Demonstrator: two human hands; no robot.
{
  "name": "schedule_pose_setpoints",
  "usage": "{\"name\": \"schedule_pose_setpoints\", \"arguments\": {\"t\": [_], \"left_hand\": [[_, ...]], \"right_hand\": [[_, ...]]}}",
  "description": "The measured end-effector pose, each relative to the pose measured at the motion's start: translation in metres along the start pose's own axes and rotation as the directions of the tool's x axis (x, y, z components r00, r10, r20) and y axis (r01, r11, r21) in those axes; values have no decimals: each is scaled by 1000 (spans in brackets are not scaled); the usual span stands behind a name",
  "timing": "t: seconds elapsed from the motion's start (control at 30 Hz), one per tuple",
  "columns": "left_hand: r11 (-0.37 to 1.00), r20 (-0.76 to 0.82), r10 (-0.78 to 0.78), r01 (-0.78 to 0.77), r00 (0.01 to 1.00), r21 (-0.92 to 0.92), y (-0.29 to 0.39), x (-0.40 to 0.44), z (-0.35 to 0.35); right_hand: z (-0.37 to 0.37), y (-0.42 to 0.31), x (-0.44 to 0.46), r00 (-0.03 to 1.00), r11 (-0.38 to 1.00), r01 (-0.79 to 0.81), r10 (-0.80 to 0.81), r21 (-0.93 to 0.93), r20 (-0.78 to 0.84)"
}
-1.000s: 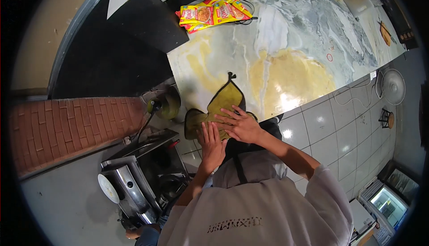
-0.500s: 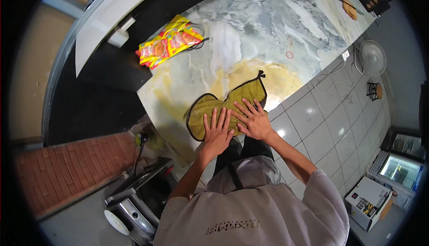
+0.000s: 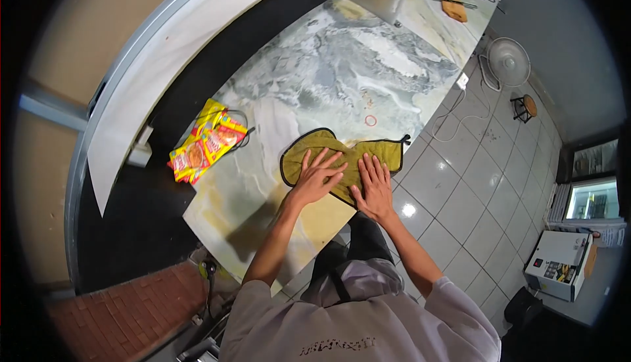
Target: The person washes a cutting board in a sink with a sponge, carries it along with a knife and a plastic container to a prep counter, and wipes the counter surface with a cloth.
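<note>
An olive-green cloth (image 3: pixel 342 158) with black edging lies on the marble-patterned counter (image 3: pixel 276 79), near its front edge. A small black loop sticks out from its right corner. My left hand (image 3: pixel 319 177) rests on the left part of the cloth, fingers spread and palm down. Flat on its right part lies my right hand (image 3: pixel 374 188), fingers stretched forward. Neither hand grips the cloth; both press on it from above. Part of the cloth is hidden under the hands.
Yellow-and-red food packets (image 3: pixel 207 145) and a dark cable lie at the left. A wooden board (image 3: pixel 453 8) sits at the far end. On the tiled floor to the right stand a fan (image 3: pixel 508 63) and a stool (image 3: pixel 524 108). A white box (image 3: pixel 559 265) is at lower right.
The cloth and both hands have moved farther along the counter, and the cloth has turned. My hands are slightly farther apart. The camera view has shifted too.
</note>
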State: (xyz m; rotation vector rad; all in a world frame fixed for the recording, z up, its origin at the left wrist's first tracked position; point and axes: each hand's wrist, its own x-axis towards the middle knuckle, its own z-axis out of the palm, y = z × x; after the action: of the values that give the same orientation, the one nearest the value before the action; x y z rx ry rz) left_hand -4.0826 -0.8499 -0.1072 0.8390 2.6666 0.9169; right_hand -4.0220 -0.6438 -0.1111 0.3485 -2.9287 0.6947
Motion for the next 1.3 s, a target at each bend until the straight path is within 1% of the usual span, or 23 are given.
{"name": "schedule_pose_setpoints", "arguments": {"t": [0.03, 0.07, 0.13, 0.17, 0.2, 0.27, 0.3, 0.33, 0.4, 0.43, 0.47, 0.53, 0.57, 0.6, 0.67, 0.87, 0.93, 1.0, 1.1, 1.3], "left_hand": [[1000, -67, 29, -28, 997, 11, -2, 10, 1], [999, -67, 45, -44, 997, 15, -5, 19, 0], [997, -162, 68, -75, 984, -35, -8, 36, -6], [996, -209, 32, -50, 977, -77, -6, 40, -4], [996, -215, 45, -61, 976, -70, 4, 42, -5], [992, -363, -83, 111, 928, 58, 23, 44, -6], [982, -337, -130, 169, 932, 89, 27, 47, -5], [982, -340, -120, 161, 933, 94, 27, 49, 2], [928, -396, -218, 315, 892, 198, 26, 58, 14], [910, -321, -306, 375, 896, 180, 26, 64, 17], [913, -322, -300, 368, 898, 178, 25, 70, 21], [837, -409, -261, 416, 874, 355, 23, 79, 30], [820, -404, -259, 421, 877, 388, 19, 83, 33], [827, -402, -253, 413, 880, 383, 20, 86, 32], [831, -396, -250, 406, 883, 381, 20, 90, 28], [857, -369, -206, 350, 906, 379, 19, 111, 19], [861, -359, -203, 341, 911, 377, 15, 121, 18], [872, -356, -137, 283, 924, 400, 12, 133, 18], [877, -329, -119, 254, 937, 408, 10, 149, 18], [896, -312, -69, 197, 947, 399, 9, 177, 21]], "right_hand": [[-2, 0, 4, 998, 1000, -14, 13, -6, -56], [-1, -1, 8, 997, 1000, -20, 19, -12, -70], [1, -4, 16, 979, 986, -142, 153, 90, -137], [0, -4, 19, 965, 975, -180, 201, 131, -167], [-4, -5, 22, 963, 976, -177, 199, 129, -181], [-8, -8, 30, 876, 925, -347, 379, 154, -299], [-8, -6, 34, 881, 918, -382, 395, 102, -261], [-4, -5, 37, 878, 918, -382, 396, 104, -271], [8, -4, 45, 844, 872, -484, 444, -72, -301], [10, -3, 48, 832, 843, -532, 502, -83, -234], [12, -1, 51, 830, 841, -534, 502, -86, -241], [14, 0, 50, 822, 848, -526, 489, -60, -290], [14, 1, 51, 818, 843, -535, 499, -60, -288], [13, 4, 52, 814, 839, -541, 501, -67, -295], [10, 8, 55, 811, 847, -532, 504, -14, -296], [4, 34, 72, 807, 849, -529, 496, -19, -320], [3, 42, 77, 811, 849, -527, 492, -29, -317], [1, 50, 82, 813, 847, -529, 493, -40, -309], [0, 62, 88, 826, 851, -517, 469, -90, -314], [-9, 86, 101, 827, 848, -520, 471, -100, -307]]}}
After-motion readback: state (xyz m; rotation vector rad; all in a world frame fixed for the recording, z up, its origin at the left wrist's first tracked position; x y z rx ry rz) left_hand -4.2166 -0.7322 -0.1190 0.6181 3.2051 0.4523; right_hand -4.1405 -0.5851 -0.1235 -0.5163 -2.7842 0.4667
